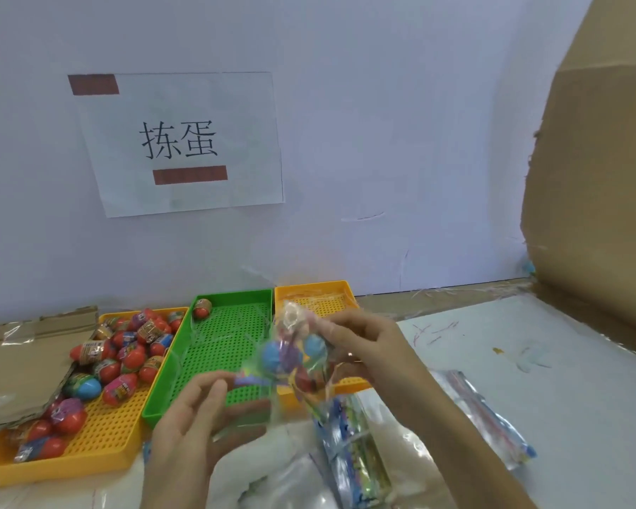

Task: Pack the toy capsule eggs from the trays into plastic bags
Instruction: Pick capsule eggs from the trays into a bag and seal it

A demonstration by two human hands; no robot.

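Here the right hand (368, 347) pinches an egg-filled plastic bag (291, 358)

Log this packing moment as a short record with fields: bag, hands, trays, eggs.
bag: clear, with bagged eggs inside
right hand: pinches the bag near its top
left hand: open under the bag; contact blurred
left yellow tray: holds many loose eggs
green tray: single egg at its far left corner
right yellow tray: partly hidden behind the bag
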